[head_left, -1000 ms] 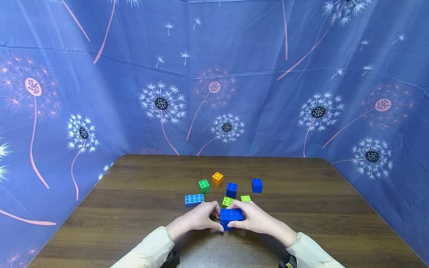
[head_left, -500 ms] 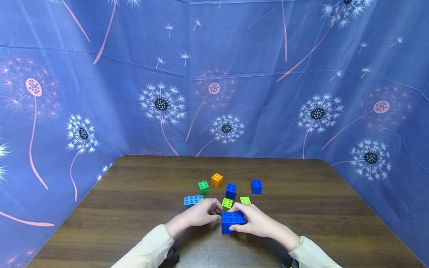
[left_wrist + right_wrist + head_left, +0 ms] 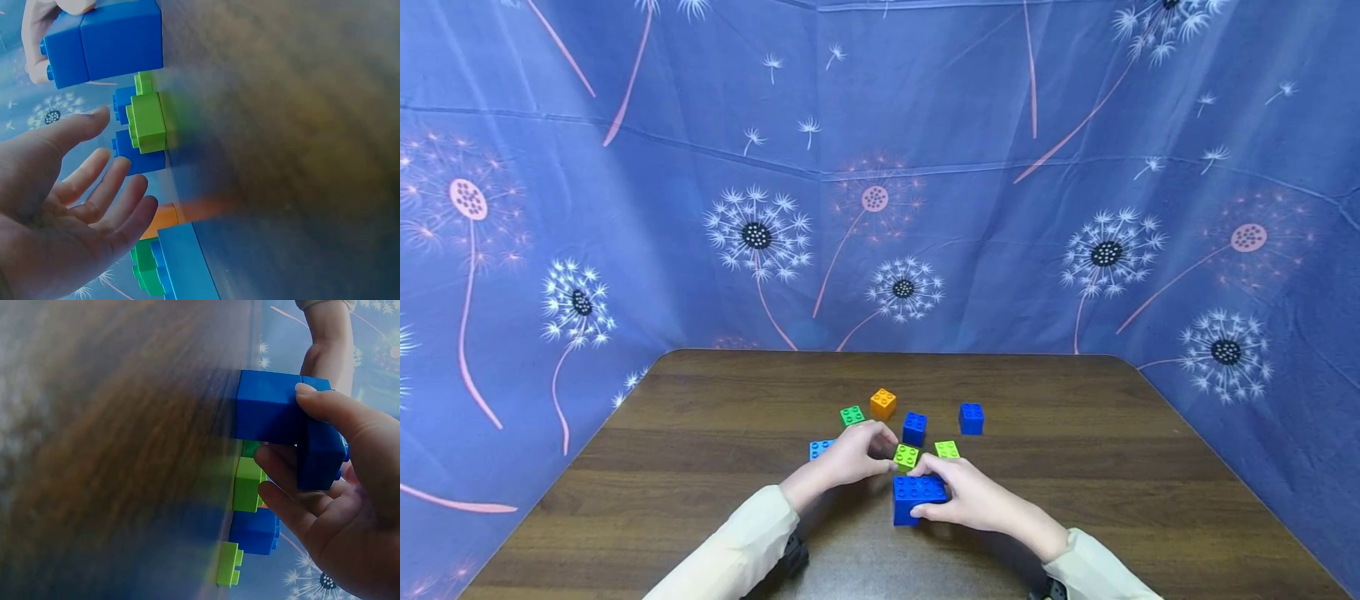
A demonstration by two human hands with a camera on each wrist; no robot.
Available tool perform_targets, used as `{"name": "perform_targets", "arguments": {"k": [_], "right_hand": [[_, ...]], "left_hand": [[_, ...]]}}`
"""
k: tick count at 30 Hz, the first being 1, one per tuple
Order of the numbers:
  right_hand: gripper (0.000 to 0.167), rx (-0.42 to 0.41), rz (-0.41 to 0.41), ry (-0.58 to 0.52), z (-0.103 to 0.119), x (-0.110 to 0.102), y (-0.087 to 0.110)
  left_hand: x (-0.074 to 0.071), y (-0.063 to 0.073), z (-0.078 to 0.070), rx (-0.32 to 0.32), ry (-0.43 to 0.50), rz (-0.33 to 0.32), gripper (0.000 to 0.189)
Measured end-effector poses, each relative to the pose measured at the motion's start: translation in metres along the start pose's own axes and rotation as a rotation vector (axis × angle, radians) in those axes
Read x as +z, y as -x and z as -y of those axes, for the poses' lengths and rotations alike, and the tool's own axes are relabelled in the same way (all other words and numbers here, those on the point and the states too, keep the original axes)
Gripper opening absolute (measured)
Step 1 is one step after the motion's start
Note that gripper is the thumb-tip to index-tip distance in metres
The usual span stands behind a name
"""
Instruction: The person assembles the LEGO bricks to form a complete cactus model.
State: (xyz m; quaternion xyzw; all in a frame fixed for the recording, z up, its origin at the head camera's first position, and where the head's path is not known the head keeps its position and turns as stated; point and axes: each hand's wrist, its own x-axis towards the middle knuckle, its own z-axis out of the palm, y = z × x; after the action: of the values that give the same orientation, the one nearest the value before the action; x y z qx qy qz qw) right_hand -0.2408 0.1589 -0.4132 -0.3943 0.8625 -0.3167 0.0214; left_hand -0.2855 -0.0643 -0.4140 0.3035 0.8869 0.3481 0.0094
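My right hand (image 3: 973, 493) pinches a long blue building brick (image 3: 319, 450) between thumb and fingers. That brick sits on top of another blue block (image 3: 269, 406) standing on the table, and one end overhangs on the right hand's side. My left hand (image 3: 852, 454) is just left of a small lime-green brick (image 3: 906, 457), thumb and fingers apart around its near side. In the left wrist view, the fingers of that hand are loosely spread with nothing between them, and the lime brick (image 3: 148, 124) lies beyond the fingertips.
Behind the hands stand a green brick (image 3: 852, 415), an orange brick (image 3: 883, 403), and two small blue bricks (image 3: 914, 428) (image 3: 972, 418). A second lime brick (image 3: 947, 449) is near the right hand. My left hand partly covers a light-blue brick (image 3: 822, 448). A patterned cloth (image 3: 985, 233) hangs behind the table.
My left hand has left the side of the blue stack and moved forward to the lime brick. My right hand stays on the stack, which has shifted slightly.
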Motion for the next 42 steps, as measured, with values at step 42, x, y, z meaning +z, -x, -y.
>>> {"name": "perform_targets", "arguments": {"k": [42], "right_hand": [[0.031,0.121,-0.027,-0.135,-0.016,0.005,0.0]], "left_hand": [[0.008,-0.019,0.007,0.013,-0.116,0.109,0.031]]}}
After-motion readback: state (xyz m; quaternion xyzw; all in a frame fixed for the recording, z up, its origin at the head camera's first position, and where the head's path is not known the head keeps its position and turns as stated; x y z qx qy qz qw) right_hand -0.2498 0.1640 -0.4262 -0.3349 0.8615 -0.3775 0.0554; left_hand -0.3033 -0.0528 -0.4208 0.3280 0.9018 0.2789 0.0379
